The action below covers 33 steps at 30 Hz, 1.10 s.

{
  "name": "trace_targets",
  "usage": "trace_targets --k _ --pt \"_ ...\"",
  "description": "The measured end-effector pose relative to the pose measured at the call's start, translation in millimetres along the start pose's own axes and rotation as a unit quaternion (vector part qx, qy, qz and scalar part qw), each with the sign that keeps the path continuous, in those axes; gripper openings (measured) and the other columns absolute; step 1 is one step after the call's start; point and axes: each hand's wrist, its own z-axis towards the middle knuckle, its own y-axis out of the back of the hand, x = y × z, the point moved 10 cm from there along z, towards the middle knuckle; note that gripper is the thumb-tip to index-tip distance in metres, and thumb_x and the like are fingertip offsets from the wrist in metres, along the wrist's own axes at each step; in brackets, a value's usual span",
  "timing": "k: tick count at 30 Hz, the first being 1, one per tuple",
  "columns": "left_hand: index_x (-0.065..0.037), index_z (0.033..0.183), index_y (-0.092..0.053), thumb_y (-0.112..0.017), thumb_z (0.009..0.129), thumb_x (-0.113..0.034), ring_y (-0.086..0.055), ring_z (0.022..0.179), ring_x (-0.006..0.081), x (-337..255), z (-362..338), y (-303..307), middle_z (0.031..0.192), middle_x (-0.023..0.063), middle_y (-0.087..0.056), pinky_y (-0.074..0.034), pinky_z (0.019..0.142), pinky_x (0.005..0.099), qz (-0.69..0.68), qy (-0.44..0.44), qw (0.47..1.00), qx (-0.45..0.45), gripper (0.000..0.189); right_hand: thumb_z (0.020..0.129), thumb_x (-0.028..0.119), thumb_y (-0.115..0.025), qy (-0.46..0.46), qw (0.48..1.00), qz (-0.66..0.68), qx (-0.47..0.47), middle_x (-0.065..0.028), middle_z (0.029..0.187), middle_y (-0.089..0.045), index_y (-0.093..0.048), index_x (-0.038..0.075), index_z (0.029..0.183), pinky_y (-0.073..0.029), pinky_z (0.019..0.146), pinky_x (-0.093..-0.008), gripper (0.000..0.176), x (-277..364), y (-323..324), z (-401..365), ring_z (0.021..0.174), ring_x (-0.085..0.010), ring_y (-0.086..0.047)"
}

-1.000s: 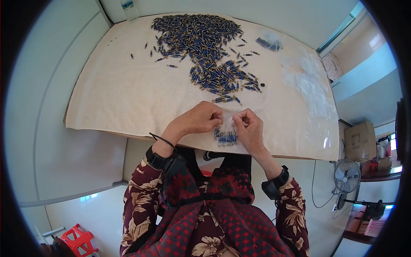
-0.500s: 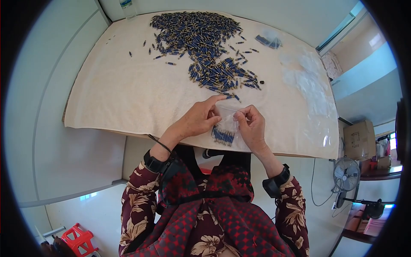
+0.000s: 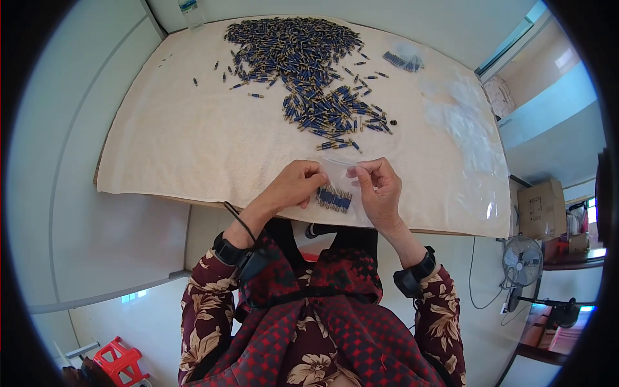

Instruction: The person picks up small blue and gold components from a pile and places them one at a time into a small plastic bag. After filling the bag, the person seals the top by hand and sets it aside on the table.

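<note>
My left hand (image 3: 291,186) and my right hand (image 3: 377,187) both pinch a small clear plastic bag (image 3: 336,175) at the near edge of the table. Inside the bag lies a bundle of small blue-and-brass parts (image 3: 334,198). My left fingers grip the bag's left side, my right fingers its upper right corner. Just beyond my hands spreads a big pile of the same blue parts (image 3: 303,61) on a cream towel (image 3: 187,135).
A filled clear bag of parts (image 3: 405,61) lies at the far right. Empty clear bags (image 3: 461,122) are heaped along the towel's right side. A water bottle (image 3: 187,9) stands at the far edge. A fan (image 3: 521,263) and cardboard boxes (image 3: 543,209) are on the right.
My left hand slid down from the bag's top to its left side, fingers curling in. The bag with its parts shifted slightly, lying flatter between my hands.
</note>
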Motion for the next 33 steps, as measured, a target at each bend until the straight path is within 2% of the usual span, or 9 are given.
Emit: trace_targets --k 4,8,13,22,24,26,29,30,33 --pt "0.000 0.079 -0.062 -0.052 0.083 -0.011 -0.048 0.039 0.0097 7.7 -0.3 0.0 0.059 0.0028 -0.055 -0.036 0.039 0.0245 -0.053 0.044 0.997 -0.027 0.015 0.093 0.009 -0.056 0.018 1.000 -0.003 0.007 -0.0092 0.088 -0.067 -0.052 0.000 0.091 -0.053 0.067 -0.0238 0.010 2.5 -4.9 -1.3 0.080 -0.0116 -0.065" --pt "0.000 0.075 -0.060 -0.052 0.081 -0.011 -0.047 0.040 0.0101 11.0 3.1 0.7 0.059 0.0025 -0.054 -0.035 0.038 0.0247 -0.047 0.031 0.997 -0.048 0.015 0.093 0.010 -0.056 0.024 1.000 -0.007 0.007 -0.0095 0.088 -0.067 -0.053 0.000 0.092 -0.053 0.067 -0.0241 0.011 3.5 -6.8 -1.0 0.081 -0.0124 -0.065" --pt "0.000 0.074 -0.062 -0.051 0.081 -0.010 -0.047 0.041 0.0099 11.8 5.3 0.6 0.059 0.0021 -0.054 -0.037 0.040 0.0241 -0.047 0.014 0.999 -0.010 0.016 0.093 0.010 -0.056 0.034 0.999 -0.011 -0.003 -0.0095 0.088 -0.067 -0.053 -0.001 0.091 -0.053 0.066 -0.0239 0.011 8.6 -4.3 -1.0 0.082 -0.0130 -0.066" --pt "-0.001 0.085 -0.069 -0.058 0.085 -0.016 -0.045 0.045 0.0074 6.0 2.2 -0.5 0.060 0.0003 -0.056 -0.037 0.043 0.0232 0.015 -0.031 0.999 -0.034 0.019 0.091 0.008 -0.059 -0.003 0.999 0.034 -0.031 -0.0074 0.084 -0.068 -0.056 0.000 0.090 -0.052 0.063 -0.0213 0.009 -3.2 2.8 4.4 0.077 -0.0097 -0.065" --pt "-0.001 0.088 -0.069 -0.059 0.087 -0.019 -0.045 0.046 0.0068 3.1 2.9 -1.8 0.060 -0.0004 -0.056 -0.037 0.043 0.0225 0.041 -0.073 0.996 -0.025 0.021 0.091 0.009 -0.059 -0.023 0.998 0.053 -0.015 -0.0082 0.086 -0.069 -0.057 0.000 0.093 -0.052 0.064 -0.0216 0.010 -9.0 2.4 6.1 0.079 -0.0106 -0.066" --pt "-0.001 0.089 -0.069 -0.057 0.090 -0.020 -0.044 0.044 0.0059 3.1 1.6 -2.3 0.059 -0.0012 -0.055 -0.036 0.042 0.0217 0.034 -0.072 0.997 -0.015 0.023 0.091 0.010 -0.059 -0.032 0.998 0.062 -0.008 -0.0086 0.088 -0.069 -0.057 -0.001 0.095 -0.052 0.064 -0.0218 0.011 -8.6 2.0 7.2 0.080 -0.0110 -0.066" --pt "-0.001 0.093 -0.068 -0.054 0.095 -0.024 -0.042 0.042 0.0041 -2.0 -0.3 -5.1 0.057 -0.0028 -0.052 -0.032 0.040 0.0201 0.018 -0.072 0.997 0.006 0.027 0.090 0.010 -0.061 -0.120 0.981 0.150 0.009 -0.0100 0.092 -0.069 -0.058 -0.003 0.107 -0.052 0.069 -0.0231 0.021 -12.7 -1.6 7.0 0.081 -0.0125 -0.066" --pt "-0.001 0.093 -0.068 -0.053 0.095 -0.024 -0.043 0.042 0.0044 -1.2 -0.1 -3.4 0.056 -0.0023 -0.052 -0.033 0.040 0.0199 0.006 -0.068 0.998 0.006 0.027 0.090 0.010 -0.061 -0.117 0.982 0.148 0.009 -0.0100 0.092 -0.069 -0.058 -0.003 0.107 -0.052 0.069 -0.0231 0.021 -11.6 -0.8 7.5 0.081 -0.0125 -0.066" --pt "-0.001 0.094 -0.068 -0.052 0.096 -0.025 -0.045 0.043 0.0050 2.8 -1.8 2.9 0.055 -0.0013 -0.052 -0.033 0.040 0.0196 -0.017 -0.065 0.998 0.006 0.029 0.091 0.010 -0.059 -0.163 0.963 0.214 0.018 -0.0137 0.103 -0.067 -0.052 -0.003 0.122 -0.051 0.070 -0.0223 0.035 -22.0 -3.9 1.3 0.079 -0.0111 -0.063"
